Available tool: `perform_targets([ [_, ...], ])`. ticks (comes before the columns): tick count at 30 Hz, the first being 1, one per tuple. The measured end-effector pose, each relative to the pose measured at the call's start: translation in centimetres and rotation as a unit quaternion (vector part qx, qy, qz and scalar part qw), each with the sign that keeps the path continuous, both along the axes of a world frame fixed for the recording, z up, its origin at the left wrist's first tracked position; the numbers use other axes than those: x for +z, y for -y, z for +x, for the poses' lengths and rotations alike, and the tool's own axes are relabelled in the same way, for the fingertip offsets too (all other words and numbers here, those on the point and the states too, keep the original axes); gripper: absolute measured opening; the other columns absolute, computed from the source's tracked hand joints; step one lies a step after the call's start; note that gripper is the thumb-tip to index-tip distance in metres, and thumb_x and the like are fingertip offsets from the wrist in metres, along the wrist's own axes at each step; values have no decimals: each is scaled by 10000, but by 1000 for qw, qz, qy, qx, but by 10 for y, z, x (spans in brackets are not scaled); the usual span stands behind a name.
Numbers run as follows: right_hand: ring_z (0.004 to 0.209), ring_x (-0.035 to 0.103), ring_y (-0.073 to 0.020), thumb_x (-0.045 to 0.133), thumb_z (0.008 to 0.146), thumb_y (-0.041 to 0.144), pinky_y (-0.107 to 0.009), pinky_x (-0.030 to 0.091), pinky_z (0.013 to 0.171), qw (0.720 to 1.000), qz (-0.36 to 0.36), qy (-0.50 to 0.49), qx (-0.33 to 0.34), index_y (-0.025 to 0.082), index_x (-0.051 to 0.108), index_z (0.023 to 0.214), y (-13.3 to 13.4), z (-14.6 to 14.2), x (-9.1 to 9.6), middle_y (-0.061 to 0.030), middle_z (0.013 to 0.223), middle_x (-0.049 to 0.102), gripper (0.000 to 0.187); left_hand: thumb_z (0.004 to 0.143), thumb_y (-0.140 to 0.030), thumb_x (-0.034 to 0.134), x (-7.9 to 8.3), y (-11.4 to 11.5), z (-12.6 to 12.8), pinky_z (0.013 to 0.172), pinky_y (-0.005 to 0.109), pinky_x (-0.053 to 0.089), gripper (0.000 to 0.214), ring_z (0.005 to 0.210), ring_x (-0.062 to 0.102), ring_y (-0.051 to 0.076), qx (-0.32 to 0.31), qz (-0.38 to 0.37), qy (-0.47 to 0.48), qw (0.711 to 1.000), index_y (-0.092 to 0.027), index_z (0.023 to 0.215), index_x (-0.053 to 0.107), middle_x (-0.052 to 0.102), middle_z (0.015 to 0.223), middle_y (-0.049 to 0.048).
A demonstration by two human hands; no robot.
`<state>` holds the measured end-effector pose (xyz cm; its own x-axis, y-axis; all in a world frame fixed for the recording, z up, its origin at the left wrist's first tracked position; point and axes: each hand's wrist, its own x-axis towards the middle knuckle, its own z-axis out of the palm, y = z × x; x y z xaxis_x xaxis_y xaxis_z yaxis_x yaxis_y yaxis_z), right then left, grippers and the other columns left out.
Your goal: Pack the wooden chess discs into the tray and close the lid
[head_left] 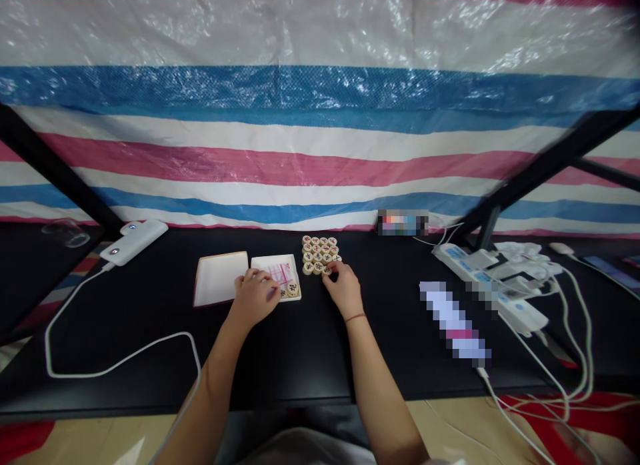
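Rows of round xiangqi pieces (pixel 317 253) with red and black characters form a compact block on the black table. My right hand (pixel 345 288) is at the block's near right corner, thumb and finger closed on a xiangqi piece (pixel 327 271). To the left, my left hand (pixel 256 295) reaches over a shallow white box (pixel 299 281), its fingers loosely bent and apart. A few loose pieces (pixel 292 289) lie in the box by its fingertips, beside a paper with pink lines (pixel 281 273). The box's white lid (pixel 220 278) lies inside up on the left, partly behind that hand.
A white power bank (pixel 137 241) with a looping cable lies at the left. On the right are a blurred-out phone-like device (pixel 455 321) and a power strip (pixel 487 288) crowded with chargers and cables. A striped plastic sheet (pixel 300 165) hangs behind the table (pixel 290 371).
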<state>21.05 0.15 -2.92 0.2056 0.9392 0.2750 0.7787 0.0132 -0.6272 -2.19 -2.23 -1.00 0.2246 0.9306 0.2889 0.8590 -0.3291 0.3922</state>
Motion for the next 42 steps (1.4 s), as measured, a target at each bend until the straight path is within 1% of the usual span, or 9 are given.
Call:
perform_targets([
  [3,810,583,-190,560,796,274,-297,466,735,999,43,-11,19,194,626,939,4,-6,9,-62,928,592,176,836,-295,573,-1,0,-1,890,461,348,172,1044,494,274,-3,0,-4,1000,-264,755,721,689,946,48],
  [6,764,587,-170,520,878,350,-269,458,740,992,66,-33,100,189,639,981,11,-21,20,-47,853,617,225,845,-311,577,-1,0,-1,892,464,344,167,1048,495,276,-3,-3,-12,1000,-277,793,731,691,950,47],
  [11,625,594,-131,448,954,428,-212,399,626,965,-52,-27,257,227,681,959,21,-45,28,2,698,647,307,852,-324,577,0,0,0,893,482,338,166,1062,498,290,-7,-9,-32,999,-291,819,736,696,974,42],
  [16,595,596,-124,434,965,446,-200,341,573,968,-69,-2,242,204,656,748,22,-49,27,-3,644,641,394,843,-350,592,4,1,-2,933,488,319,150,1075,484,283,-24,-4,-29,999,-301,820,733,702,985,33],
  [22,623,607,-133,423,967,450,-208,380,606,968,-67,-24,239,215,675,826,21,-48,26,-5,656,640,372,838,-312,602,9,0,0,970,513,259,98,1060,535,261,-47,-43,4,998,-301,812,696,725,870,-8],
  [26,735,614,-159,500,924,401,-252,460,716,966,26,-59,250,197,656,1043,24,-49,29,-38,800,662,282,847,-321,596,12,-3,2,952,477,306,117,958,594,233,-11,-35,46,998,-272,784,681,722,851,-4],
  [29,891,610,-193,562,869,299,-315,481,841,949,98,-56,294,204,638,1081,26,-52,30,-64,944,666,244,861,-319,577,12,-6,3,908,410,389,124,907,623,210,0,5,108,994,-251,819,672,722,881,13],
  [34,973,612,-196,570,864,241,-340,493,897,940,136,-67,306,225,642,1045,25,-57,27,-57,997,674,195,852,-324,581,10,-8,3,796,319,490,129,805,653,177,-24,30,198,979,-224,814,652,709,825,17],
  [42,998,641,-185,522,866,193,-328,523,897,933,168,-84,306,213,626,1069,27,-62,26,-67,1064,684,229,874,-343,555,6,-7,4,792,297,508,152,806,657,166,-46,18,210,977,-215,864,635,709,853,14],
])
